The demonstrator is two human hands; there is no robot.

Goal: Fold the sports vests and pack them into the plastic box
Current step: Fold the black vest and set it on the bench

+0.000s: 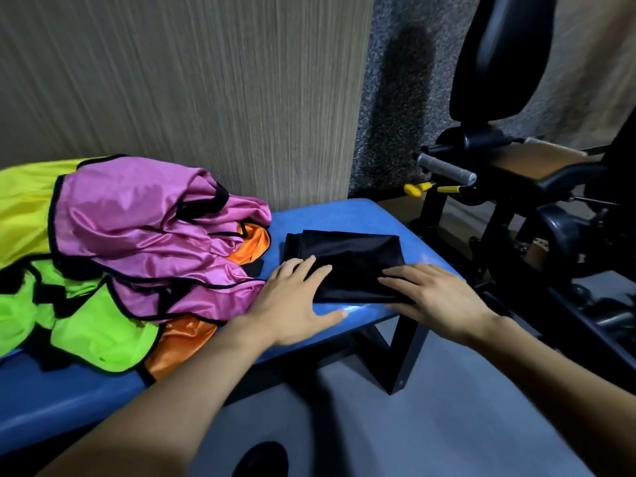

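Both hands lie flat and hold nothing, left hand (292,301) and right hand (437,297) pressing the folded black vest (347,259) on the blue counter (330,215); smooth outward to sharpen creases before lifting, beside the unfolded pile (137,242).

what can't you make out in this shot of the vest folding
Head view only:
- Plastic box: not in frame, so its place and contents are unknown.
- Yellow vest: cut off by the left edge and covered by the pink vests.
- Orange vests: mostly buried, number unclear.
- Black vest: near edge hidden under left hand and right hand.
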